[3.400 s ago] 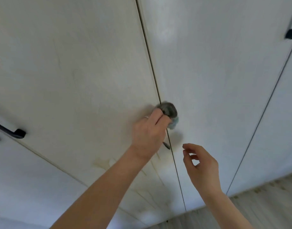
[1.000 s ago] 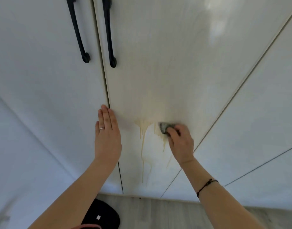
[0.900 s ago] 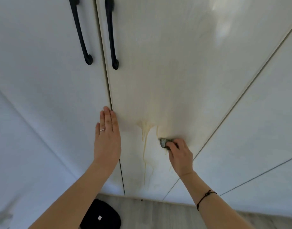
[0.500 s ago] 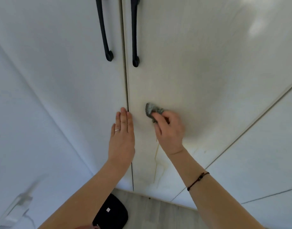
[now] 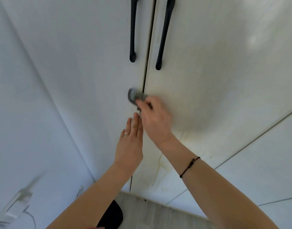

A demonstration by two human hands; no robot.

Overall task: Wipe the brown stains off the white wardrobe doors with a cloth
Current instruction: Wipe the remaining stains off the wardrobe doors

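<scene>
Head cam looks down two tall white wardrobe fronts, the left door [image 5: 92,80] and the right door [image 5: 208,80]. Both are flat and smooth with a faint woodgrain sheen, split by a thin dark seam [image 5: 146,71]. Each has a long slim black bar, the left handle [image 5: 132,30] and the right handle [image 5: 164,33], rounded and ending in a little knob at the bottom, one on either side of the seam. The right hand [image 5: 156,118] is curled round a small grey cloth [image 5: 136,96] bunched into a lumpy wad; it's blurry, so I can't say much about the weave. The cloth is pressed to the doors right on the seam, a bit below the handle ends, overlapping the edge of the left door. The left hand [image 5: 129,144] is flat with fingers straight and together, lying against the door just beside the seam and right under the right hand, holding nothing. It has a thin silver ring [image 5: 126,133] on one finger. A dark cord bracelet [image 5: 189,166] sits round the right forearm. Lower on the right door are the brown stains [image 5: 159,164], pale yellowish drips in thin wobbly streaks running toward the bottom edge. Below is a grey wood-look floor [image 5: 158,212] with a rounded black object [image 5: 112,215] lying on it.
</scene>
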